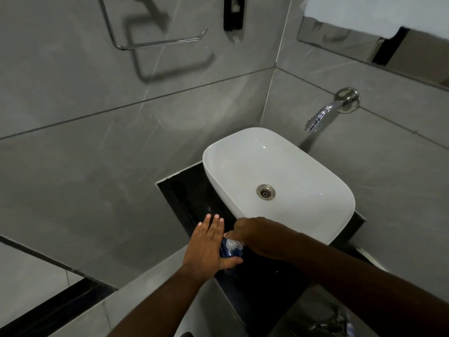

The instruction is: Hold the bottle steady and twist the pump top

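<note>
Left hand flat-fingered against the upright blue bottle, nozzle up; right hand curls over its top on the bench.

the basin sits on the surface, in the wall corner. the tap juts from the wall behind it. the bottle stands on the surface before the basin's left end, between left hand and right hand.
</note>
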Demonstrator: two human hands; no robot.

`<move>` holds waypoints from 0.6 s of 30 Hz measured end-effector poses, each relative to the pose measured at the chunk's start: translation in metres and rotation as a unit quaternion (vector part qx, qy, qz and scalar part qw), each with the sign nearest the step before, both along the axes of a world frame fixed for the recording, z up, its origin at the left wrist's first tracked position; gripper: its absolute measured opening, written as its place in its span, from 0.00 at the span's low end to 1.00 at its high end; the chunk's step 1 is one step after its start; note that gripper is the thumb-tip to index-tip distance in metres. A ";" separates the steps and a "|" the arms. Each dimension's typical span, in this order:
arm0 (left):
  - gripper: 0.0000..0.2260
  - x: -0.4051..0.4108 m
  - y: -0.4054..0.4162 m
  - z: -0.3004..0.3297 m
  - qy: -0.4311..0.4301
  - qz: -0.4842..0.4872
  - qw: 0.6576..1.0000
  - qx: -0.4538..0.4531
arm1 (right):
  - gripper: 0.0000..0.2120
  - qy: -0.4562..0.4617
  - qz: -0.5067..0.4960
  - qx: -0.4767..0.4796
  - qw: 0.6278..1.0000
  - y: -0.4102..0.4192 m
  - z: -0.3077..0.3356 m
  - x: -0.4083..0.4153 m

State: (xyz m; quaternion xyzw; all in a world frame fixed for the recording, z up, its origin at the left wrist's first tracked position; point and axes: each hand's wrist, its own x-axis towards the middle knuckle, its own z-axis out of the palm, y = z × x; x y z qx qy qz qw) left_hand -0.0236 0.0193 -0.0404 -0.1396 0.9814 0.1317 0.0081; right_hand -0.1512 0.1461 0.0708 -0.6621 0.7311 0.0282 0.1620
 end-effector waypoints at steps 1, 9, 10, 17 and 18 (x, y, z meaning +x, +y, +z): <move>0.53 0.000 0.000 -0.001 0.002 0.000 1.000 -0.001 | 0.16 -0.001 0.000 0.004 1.000 -0.001 0.003 0.001; 0.52 0.001 0.001 -0.004 0.006 0.005 1.000 0.006 | 0.13 0.006 -0.003 -0.009 1.000 -0.006 0.005 0.005; 0.52 0.001 0.001 -0.004 0.006 0.005 1.000 0.008 | 0.12 0.004 -0.001 -0.019 1.000 -0.005 0.004 0.005; 0.53 0.002 0.002 -0.003 0.011 0.012 1.000 0.019 | 0.15 -0.118 -0.128 -0.065 0.983 -0.002 -0.007 0.009; 0.53 0.001 0.002 -0.003 0.013 0.014 1.000 0.021 | 0.18 -0.145 -0.149 -0.066 0.976 -0.002 -0.009 0.012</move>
